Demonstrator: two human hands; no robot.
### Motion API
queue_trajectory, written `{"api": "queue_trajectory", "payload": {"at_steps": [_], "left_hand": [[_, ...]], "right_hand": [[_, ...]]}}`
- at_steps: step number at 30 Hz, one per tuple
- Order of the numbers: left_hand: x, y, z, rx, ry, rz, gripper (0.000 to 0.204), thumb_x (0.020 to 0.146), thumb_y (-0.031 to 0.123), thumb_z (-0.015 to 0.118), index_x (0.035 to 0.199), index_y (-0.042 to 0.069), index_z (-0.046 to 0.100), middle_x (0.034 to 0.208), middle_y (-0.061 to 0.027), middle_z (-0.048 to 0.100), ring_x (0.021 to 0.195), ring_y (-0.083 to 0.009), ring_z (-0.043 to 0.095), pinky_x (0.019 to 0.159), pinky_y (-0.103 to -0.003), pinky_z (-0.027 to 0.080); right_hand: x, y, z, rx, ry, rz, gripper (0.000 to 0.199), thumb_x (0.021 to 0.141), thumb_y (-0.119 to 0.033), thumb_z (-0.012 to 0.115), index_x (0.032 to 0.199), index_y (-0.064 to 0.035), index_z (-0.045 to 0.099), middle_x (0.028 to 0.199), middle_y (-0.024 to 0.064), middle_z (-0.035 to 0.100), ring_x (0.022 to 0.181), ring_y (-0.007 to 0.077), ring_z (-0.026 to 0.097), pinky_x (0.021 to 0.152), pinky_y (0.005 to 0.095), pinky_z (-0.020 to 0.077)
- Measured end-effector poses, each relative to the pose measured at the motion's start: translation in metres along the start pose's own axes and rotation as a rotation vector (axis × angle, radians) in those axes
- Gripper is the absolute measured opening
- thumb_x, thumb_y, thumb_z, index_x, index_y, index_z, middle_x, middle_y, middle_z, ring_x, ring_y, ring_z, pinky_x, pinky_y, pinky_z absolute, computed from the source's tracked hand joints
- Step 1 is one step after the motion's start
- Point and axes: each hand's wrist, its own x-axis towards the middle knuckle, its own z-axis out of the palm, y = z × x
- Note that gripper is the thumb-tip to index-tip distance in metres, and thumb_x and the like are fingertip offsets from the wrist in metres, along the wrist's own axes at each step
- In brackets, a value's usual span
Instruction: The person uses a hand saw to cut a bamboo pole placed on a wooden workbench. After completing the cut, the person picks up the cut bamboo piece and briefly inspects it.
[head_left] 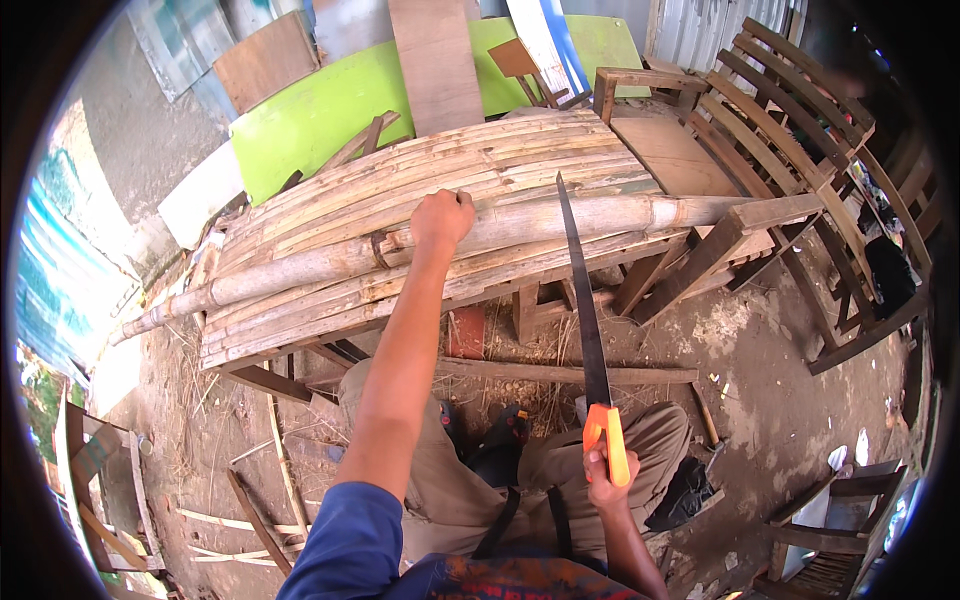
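Observation:
A thick bamboo pole [560, 219] lies lengthwise along a table topped with split bamboo slats [420, 172]. My left hand [440, 224] is closed over the pole near its middle, fingers curled over the far side. Just left of that hand, a dark, rough node marks the pole. In my right hand [606, 478] is a hand saw [588, 310], gripped by its orange handle. The long, dark blade points away from me, and its tip appears over the slats beyond the pole. From this view I cannot tell whether the blade touches the pole.
Wooden slatted benches [770, 130] stand at the right, close to the pole's thick end. A bright green panel [340, 100] and a brown board [432, 60] lean behind the table. Below are a wooden beam [570, 371], a hammer-like tool [705, 415] and loose bamboo strips [285, 460].

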Motion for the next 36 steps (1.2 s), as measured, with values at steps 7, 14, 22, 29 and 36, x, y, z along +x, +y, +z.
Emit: {"api": "queue_trajectory", "payload": {"at_steps": [7,14,22,29,36], "left_hand": [[0.019,-0.002,0.003,0.056,-0.012,-0.005,0.058,0.095,0.048,0.043,0.102,0.0,0.075,0.105,-0.026,0.071,0.102,-0.0399,0.069,0.092,-0.048,0.054],[0.023,-0.009,0.026,-0.052,0.164,0.119,0.063,0.101,0.052,0.038,0.093,0.002,0.075,0.095,-0.0281,0.071,0.09,-0.0468,0.068,0.084,-0.054,0.052],[0.029,-0.018,0.024,-0.072,0.059,0.2,0.074,0.1,0.063,0.032,0.093,0.003,0.076,0.095,-0.0269,0.071,0.097,-0.0446,0.067,0.088,-0.052,0.05],[0.026,-0.017,0.007,0.168,-0.303,0.177,0.084,0.092,0.077,0.035,0.119,0.007,0.072,0.115,-0.0268,0.069,0.111,-0.0416,0.064,0.099,-0.049,0.047],[-0.012,-0.009,-0.008,0.334,-0.215,0.481,0.104,0.072,0.084,0.063,0.125,-0.006,0.061,0.106,-0.0267,0.071,0.103,-0.039,0.069,0.091,-0.045,0.055]], "right_hand": [[0.007,-0.02,0.026,-0.036,0.073,0.104,0.017,0.086,-0.007,0.071,0.073,-0.0004,0.061,0.054,0.0069,0.049,0.045,0.0175,0.05,0.047,0.0322,0.0399],[0.026,-0.04,0.034,-0.023,0.115,0.072,0.019,0.09,-0.009,0.071,0.076,0.0002,0.062,0.056,0.008,0.053,0.047,0.0134,0.05,0.048,0.0313,0.0382],[0.022,-0.034,0.033,-0.117,0.04,0.077,0.015,0.084,-0.01,0.072,0.094,0.0014,0.071,0.077,0.0178,0.069,0.067,0.032,0.071,0.062,0.0351,0.0542],[0.026,-0.052,0.029,-0.17,-0.014,0.193,0.016,0.083,-0.01,0.07,0.093,0.001,0.07,0.081,0.0211,0.068,0.074,0.0387,0.07,0.066,0.039,0.0553],[0.017,-0.051,0.012,-0.102,0.078,0.228,0.016,0.086,-0.01,0.067,0.096,0.0022,0.072,0.08,0.0166,0.073,0.077,0.0316,0.074,0.07,0.0334,0.057]]}}
